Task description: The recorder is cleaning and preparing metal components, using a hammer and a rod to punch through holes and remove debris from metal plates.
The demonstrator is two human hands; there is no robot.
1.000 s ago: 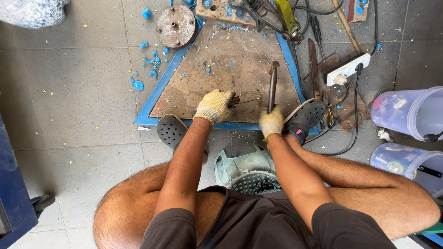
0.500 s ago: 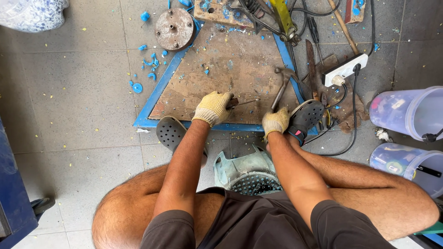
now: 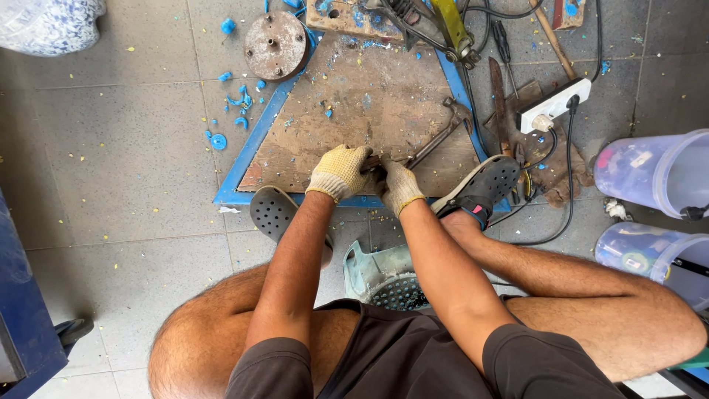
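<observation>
Beneath both gloved hands, a rusty metal plate (image 3: 347, 118) edged in blue is laid flat on the tiled floor (image 3: 111, 148). Since the earlier frames the two hands have been brought together: they were apart a second ago and are now touching at the plate's near edge. The hammer (image 3: 436, 140), upright beside the right hand before, is now tilted away up and to the right of it. The right hand (image 3: 397, 185) is closed around the hammer's handle end. The left hand (image 3: 340, 171) is curled shut over something small, which is hidden by the glove and cannot be made out. Beyond the left hand lies a round rusty disc (image 3: 275, 44). The buckets (image 3: 657, 174) to the right are cut off by the frame.
</observation>
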